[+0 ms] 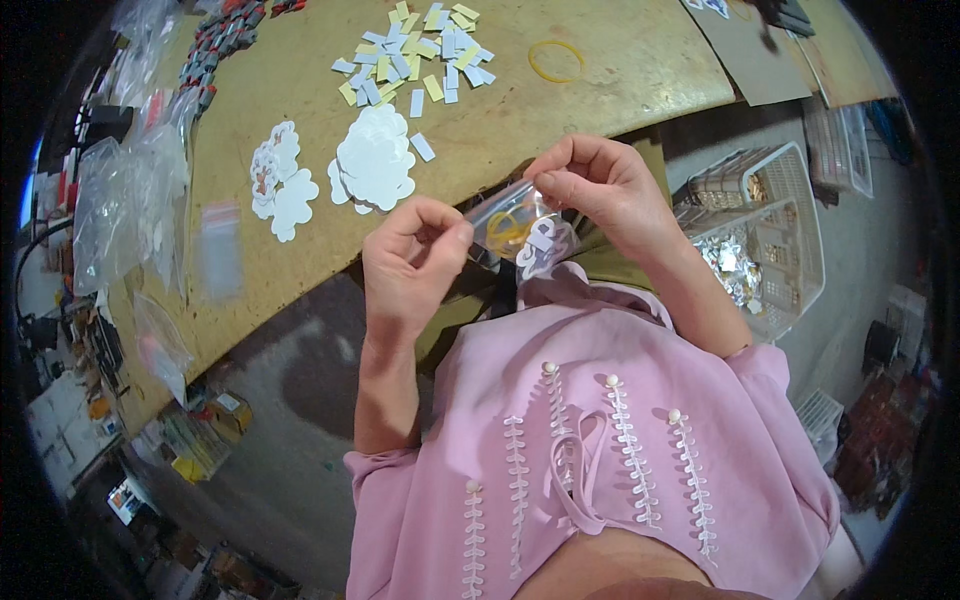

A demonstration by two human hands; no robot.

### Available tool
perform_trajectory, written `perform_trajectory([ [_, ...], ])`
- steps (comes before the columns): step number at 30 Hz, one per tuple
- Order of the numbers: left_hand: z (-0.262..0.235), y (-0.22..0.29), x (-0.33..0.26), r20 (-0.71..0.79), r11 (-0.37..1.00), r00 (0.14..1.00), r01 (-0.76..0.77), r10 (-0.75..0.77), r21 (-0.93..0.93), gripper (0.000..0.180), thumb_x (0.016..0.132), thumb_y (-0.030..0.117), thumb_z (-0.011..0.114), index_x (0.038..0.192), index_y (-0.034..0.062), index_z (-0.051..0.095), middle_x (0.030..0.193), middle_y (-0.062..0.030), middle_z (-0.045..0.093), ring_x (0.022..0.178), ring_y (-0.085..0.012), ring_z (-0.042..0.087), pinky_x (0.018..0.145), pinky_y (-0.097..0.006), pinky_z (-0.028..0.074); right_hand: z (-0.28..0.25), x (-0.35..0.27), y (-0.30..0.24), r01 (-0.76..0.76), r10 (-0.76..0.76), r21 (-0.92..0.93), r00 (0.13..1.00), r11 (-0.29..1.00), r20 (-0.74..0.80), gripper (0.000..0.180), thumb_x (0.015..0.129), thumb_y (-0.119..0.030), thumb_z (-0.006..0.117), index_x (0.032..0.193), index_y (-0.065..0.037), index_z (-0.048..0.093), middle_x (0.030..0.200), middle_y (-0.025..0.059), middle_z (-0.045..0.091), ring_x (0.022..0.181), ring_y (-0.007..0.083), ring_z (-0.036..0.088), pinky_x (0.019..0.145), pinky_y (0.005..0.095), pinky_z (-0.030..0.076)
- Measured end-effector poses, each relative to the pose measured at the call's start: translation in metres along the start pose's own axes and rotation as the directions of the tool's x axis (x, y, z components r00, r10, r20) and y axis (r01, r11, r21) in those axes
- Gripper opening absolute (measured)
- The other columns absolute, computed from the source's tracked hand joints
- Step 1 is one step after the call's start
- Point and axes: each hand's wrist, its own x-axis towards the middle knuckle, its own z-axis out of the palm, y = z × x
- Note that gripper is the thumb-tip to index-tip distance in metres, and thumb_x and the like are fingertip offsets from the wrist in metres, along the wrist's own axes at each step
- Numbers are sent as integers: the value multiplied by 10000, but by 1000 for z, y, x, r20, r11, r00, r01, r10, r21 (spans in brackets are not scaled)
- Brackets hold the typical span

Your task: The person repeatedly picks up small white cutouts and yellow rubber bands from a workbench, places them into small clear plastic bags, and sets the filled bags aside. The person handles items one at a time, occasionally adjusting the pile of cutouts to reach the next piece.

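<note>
A small clear zip bag [487, 213] hangs between my two hands over my lap, just off the table's front edge. Inside it are a yellow rubber band or bands [508, 232] and white cut-out pieces [541, 240]; their exact shape is hard to make out through the plastic. My left hand [415, 255] pinches the bag's left upper corner between thumb and forefinger. With thumb and fingertips, my right hand [610, 190] grips the top edge at the other end. Nearest on the table lies a stack of white scalloped cards [374, 160].
Smaller scalloped cards [290, 195] and flat zip bags [220, 250] lie to the left, beside larger plastic bags [100, 210]. Yellow and pale small rectangles [415, 60] and a yellow rubber band [556, 62] lie farther back. White baskets [808, 240] with shiny pieces stand at right.
</note>
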Motion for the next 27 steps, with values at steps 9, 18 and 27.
perform_trajectory([
  [9, 41, -21, -11, 30, 986, 990, 137, -135, -91, 372, 941, 7, 762, 1302, -8, 675, 1119, -34, 753, 992, -78, 688, 850, -253, 559, 0, -1, -6, 3, 9, 228, 999, 974, -53, 159, 1017, -119, 728, 1116, 5, 729, 998, 57, 760, 851, 104, 731, 766, 237, 594],
  [18, 34, -10, -9, 67, 671, 810, -526, 583, 523, 356, 874, -55, 694, 1214, 35, 751, 1254, -162, 739, 1120, -321, 731, 969, -381, 573, -1, -20, 10, -262, 176, 470, 960, 843, 219, 435, 1139, -358, 536, 1322, 17, 657, 1199, 126, 740, 1047, 199, 734, 895, 391, 612],
  [27, 20, -17, -14, -244, 848, 828, -423, 505, 319, 440, 1007, -143, 433, 1407, -45, 589, 1330, -176, 690, 1245, -227, 665, 1091, -387, 527, 6, -27, 13, -242, 173, 334, 959, 911, 223, 437, 1056, -143, 667, 1438, 38, 554, 1325, 188, 709, 1213, 331, 722, 1022, 441, 599],
])
